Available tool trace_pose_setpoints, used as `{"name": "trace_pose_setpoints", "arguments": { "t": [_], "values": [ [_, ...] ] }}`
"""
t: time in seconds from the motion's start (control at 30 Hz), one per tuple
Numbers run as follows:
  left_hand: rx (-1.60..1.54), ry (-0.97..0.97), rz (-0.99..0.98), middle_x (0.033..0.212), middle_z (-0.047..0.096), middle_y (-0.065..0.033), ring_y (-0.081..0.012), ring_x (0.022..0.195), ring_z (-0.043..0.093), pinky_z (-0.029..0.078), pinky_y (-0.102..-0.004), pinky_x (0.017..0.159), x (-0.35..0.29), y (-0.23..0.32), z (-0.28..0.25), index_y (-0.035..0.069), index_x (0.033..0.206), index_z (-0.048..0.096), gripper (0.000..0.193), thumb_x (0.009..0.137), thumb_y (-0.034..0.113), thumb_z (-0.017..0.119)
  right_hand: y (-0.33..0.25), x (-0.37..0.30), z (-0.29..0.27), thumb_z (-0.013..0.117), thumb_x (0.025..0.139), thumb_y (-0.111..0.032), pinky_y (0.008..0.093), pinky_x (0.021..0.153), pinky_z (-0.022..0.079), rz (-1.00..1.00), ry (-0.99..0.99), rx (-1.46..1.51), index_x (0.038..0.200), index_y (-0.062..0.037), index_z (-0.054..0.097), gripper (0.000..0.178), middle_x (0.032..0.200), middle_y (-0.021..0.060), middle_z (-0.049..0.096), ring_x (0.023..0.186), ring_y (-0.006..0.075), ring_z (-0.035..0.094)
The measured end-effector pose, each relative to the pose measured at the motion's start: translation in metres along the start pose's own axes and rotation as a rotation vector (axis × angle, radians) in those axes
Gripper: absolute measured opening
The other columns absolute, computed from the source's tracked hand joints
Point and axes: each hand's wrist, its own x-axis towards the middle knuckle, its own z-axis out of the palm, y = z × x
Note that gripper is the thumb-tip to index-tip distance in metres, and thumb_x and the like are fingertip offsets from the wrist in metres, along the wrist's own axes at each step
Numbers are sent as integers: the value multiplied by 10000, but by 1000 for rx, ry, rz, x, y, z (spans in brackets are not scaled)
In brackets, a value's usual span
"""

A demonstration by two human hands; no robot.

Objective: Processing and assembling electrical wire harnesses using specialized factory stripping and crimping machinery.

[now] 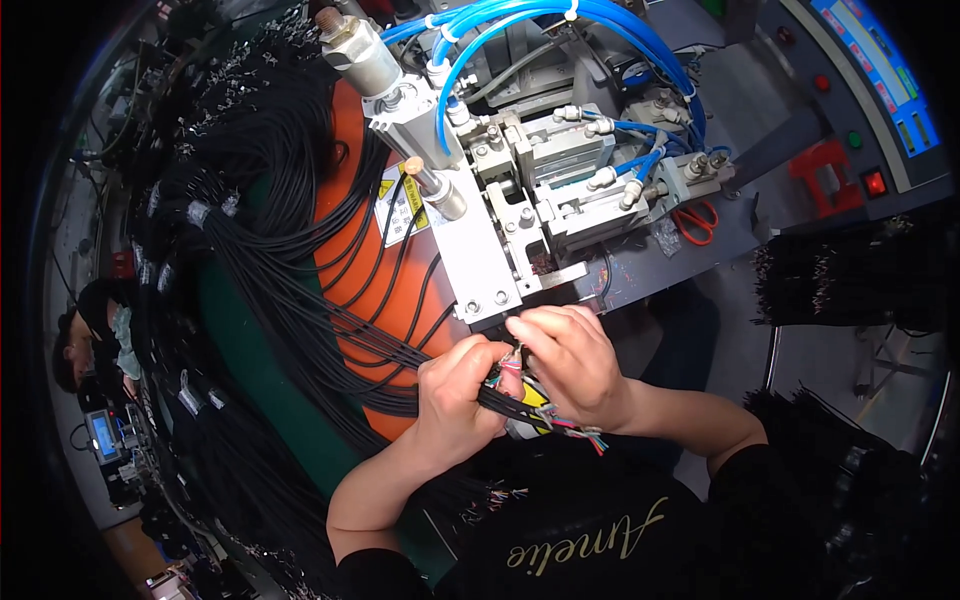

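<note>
Several black cables [345,345] run from the left into my left hand [455,395], whose fingers are closed round them. Beyond my grip, stripped cable ends with thin coloured wires [575,428] stick out below my hands. My right hand [575,365] meets the left just in front of the machine, thumb and fingers pinched at the fine wires [512,358] of one cable end. Fingers partly hide those wires. Both hands are close to the near corner of the white metal plate [468,265] on the machine.
Metal cylinders and blue air hoses [610,12] top the machine. Red-handled scissors [697,224] lie right of it. A control panel with a lit screen [885,75] stands at the far right. Big cable bundles [200,140] cover the left side over an orange surface [350,225]. Another person [85,340] is at far left.
</note>
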Motion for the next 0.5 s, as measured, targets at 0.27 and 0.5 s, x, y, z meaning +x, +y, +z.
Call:
{"name": "trace_pose_setpoints", "arguments": {
  "t": [0.27, 0.5],
  "values": [
    [146, -21, 115, 704, 554, -100, -271, 541, 569, 445, -361, 482, 0, 0, -1, 4, 964, 608, 215, 769, 38, 691, 6, -11, -5, 665, 799, 59, 315, 722, 514, 655, -76, 882, 1108, 37, 659, 309, 982, 167, 628, 804, 247, 640],
    [99, 22, 91, 705, 538, -90, -258, 544, 550, 425, -349, 495, -1, -2, -1, 0, 983, 606, 348, 661, 58, 724, 1, -6, -4, 585, 924, 25, 270, 736, 520, 88, -11, 207, 1095, 55, 661, 190, 1002, 134, 636, 809, 159, 638]
  ]
}}
